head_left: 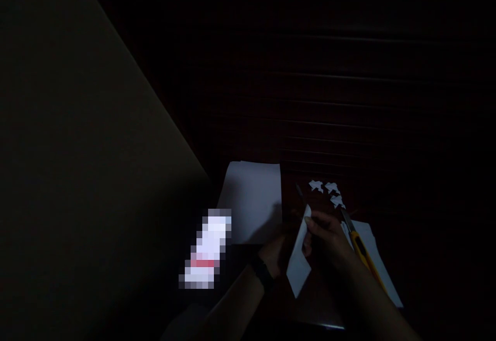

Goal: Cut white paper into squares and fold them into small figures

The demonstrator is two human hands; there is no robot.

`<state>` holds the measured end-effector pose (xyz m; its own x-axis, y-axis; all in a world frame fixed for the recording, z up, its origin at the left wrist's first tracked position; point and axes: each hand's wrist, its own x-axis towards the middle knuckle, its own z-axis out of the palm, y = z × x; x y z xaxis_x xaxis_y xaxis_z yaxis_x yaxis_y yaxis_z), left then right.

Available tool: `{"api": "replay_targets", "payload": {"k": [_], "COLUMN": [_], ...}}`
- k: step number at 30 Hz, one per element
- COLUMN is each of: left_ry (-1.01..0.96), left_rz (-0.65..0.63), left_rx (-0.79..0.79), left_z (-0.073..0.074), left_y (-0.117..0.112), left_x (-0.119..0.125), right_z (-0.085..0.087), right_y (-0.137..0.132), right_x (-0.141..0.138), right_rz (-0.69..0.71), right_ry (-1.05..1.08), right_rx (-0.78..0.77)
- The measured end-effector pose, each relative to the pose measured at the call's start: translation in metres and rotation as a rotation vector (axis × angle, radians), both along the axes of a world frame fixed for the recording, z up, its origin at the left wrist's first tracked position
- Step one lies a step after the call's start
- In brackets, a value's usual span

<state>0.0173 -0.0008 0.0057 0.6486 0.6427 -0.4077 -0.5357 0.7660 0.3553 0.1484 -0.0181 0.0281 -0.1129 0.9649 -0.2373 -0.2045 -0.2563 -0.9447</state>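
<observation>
A folded strip of white paper (299, 268) stands tilted between my hands, its lower end opening into a wider, angular flap. My right hand (327, 235) pinches its upper part, with the thumb on the near face. Close by on the left is my left hand (273, 256), with a dark band on the wrist. Its fingers are lost in shadow behind the paper, so I cannot see whether they grip it. A slim dark stick-like object (299, 192) shows just beyond the strip's top.
Three small jagged folded paper pieces (315, 186) lie at the back right. A yellow-handled utility knife (362, 250) rests on white paper sheets (382, 263). More blank sheets (256, 191) lie left, beside a bright pixelated screen (207, 248). A pale wall (77, 150) rises at left; the light is dim.
</observation>
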Motion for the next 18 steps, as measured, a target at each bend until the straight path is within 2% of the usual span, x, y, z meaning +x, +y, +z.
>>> {"api": "replay_targets", "payload": {"k": [2,5,7,10,13,16,18], "left_ry": [0.065,0.225,0.351,0.637,0.763,0.775,0.791], "left_rz": [-0.063,-0.092,-0.033,0.142,0.112,0.048,0.085], "left_rx": [0.016,0.193,0.348,0.602,0.805,0.796,0.739], "left_z": [-0.002,-0.002,0.001,0.008,0.01,0.006,0.001], "left_y": [-0.003,0.0,0.006,0.017,0.022,0.021,0.021], "left_x": [0.003,-0.003,-0.013,-0.026,-0.029,-0.025,-0.024], "right_z": [-0.002,-0.004,-0.004,-0.008,-0.015,-0.018,-0.016], "right_y": [-0.001,0.001,0.006,0.013,0.016,0.016,0.015], "right_x": [0.001,0.003,0.006,0.009,0.009,0.008,0.009], "right_rz": [0.005,-0.033,-0.115,-0.235,-0.322,-0.359,-0.306], "right_ry": [0.082,0.048,-0.055,-0.273,-0.373,-0.347,-0.31], "right_rx": [-0.023,-0.035,-0.003,0.049,0.031,-0.011,-0.025]}}
